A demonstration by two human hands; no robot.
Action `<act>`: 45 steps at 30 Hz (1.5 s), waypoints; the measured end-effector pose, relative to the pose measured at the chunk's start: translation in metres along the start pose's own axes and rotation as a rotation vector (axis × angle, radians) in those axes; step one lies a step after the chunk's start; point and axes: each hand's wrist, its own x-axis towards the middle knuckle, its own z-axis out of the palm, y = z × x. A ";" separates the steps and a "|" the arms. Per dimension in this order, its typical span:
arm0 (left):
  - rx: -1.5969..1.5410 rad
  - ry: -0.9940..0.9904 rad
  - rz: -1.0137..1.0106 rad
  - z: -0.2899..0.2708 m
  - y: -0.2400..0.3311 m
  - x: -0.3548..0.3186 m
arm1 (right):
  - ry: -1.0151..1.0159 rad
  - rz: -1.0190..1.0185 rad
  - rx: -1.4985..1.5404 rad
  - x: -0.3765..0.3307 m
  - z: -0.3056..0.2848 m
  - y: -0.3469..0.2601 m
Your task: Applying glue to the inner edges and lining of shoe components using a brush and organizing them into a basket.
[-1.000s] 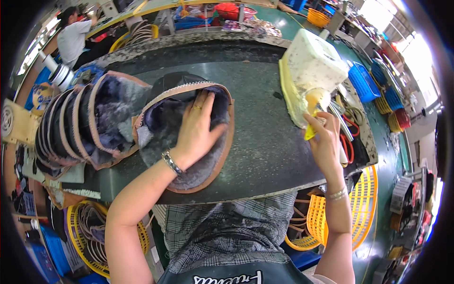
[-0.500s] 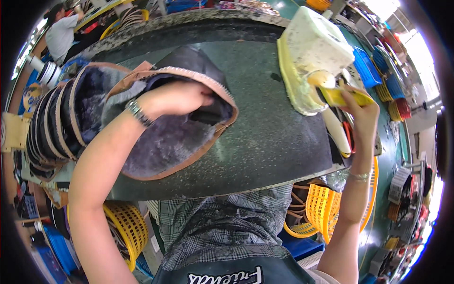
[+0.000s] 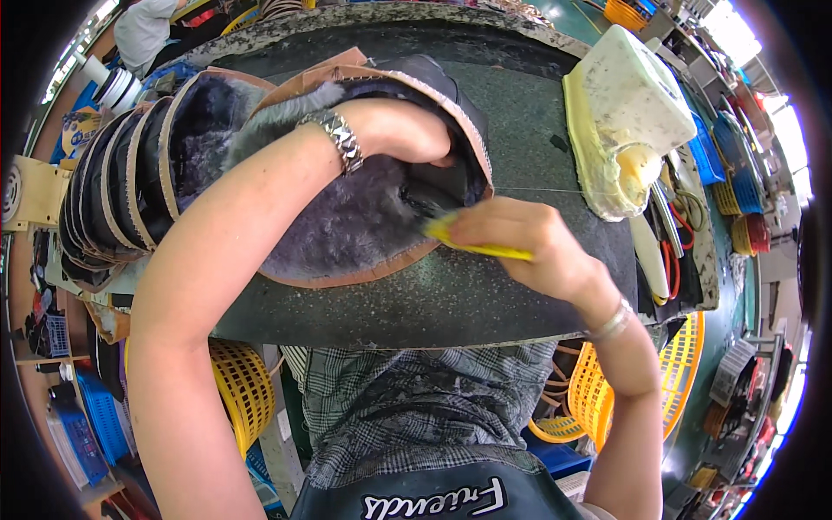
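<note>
A dark shoe upper (image 3: 338, 230) with grey fur lining and a tan stitched edge lies on the dark work table. My left hand (image 3: 403, 130) reaches into its opening, fingers curled against the raised side; the fingertips are partly hidden. In my right hand (image 3: 529, 230) is a yellow brush (image 3: 490, 251), its bristle end blurred at the dark inner edge of the upper. A thin strand stretches from near the right hand towards a white plastic glue container (image 3: 637, 95), cut open and crusted yellow. More fur-lined uppers (image 3: 130, 186) stand in a row at the left.
Scissors with red handles (image 3: 672, 260) and a pale-handled tool (image 3: 648, 256) lie at the table's right end. Yellow baskets (image 3: 245, 390) stand below the front edge on both sides. Another person (image 3: 143, 35) sits at the far left. Blue baskets (image 3: 706, 152) stand at the right.
My right hand has brought the yellow brush from the glue container leftwards to the upper. My left hand, still inside the upper, appears further right.
</note>
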 end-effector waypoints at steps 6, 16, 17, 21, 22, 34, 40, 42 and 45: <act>0.225 0.167 0.273 0.051 0.015 -0.069 | 0.292 0.343 0.042 -0.044 -0.063 -0.048; 0.636 0.848 0.291 -0.009 -0.003 -0.070 | 0.255 0.882 -0.270 -0.064 -0.126 -0.066; 0.553 0.620 0.086 -0.022 -0.006 -0.068 | 0.398 0.952 -0.153 -0.065 -0.131 -0.066; 0.509 0.913 0.026 -0.057 -0.015 -0.066 | 0.701 1.008 -0.624 -0.063 -0.133 -0.019; 0.469 1.031 0.032 -0.056 -0.018 -0.069 | 0.662 1.000 -0.467 -0.068 -0.130 -0.009; 0.601 0.237 -0.215 0.037 0.013 -0.099 | 0.888 0.858 0.242 -0.124 -0.115 -0.026; 0.623 0.134 0.111 0.015 -0.011 -0.097 | 0.959 0.765 0.279 -0.137 -0.114 -0.030; 0.570 0.198 0.122 0.017 -0.016 -0.088 | 0.975 0.707 0.375 -0.142 -0.119 -0.030; 0.544 0.336 0.125 0.015 -0.007 -0.070 | 1.017 0.704 0.405 -0.144 -0.124 -0.027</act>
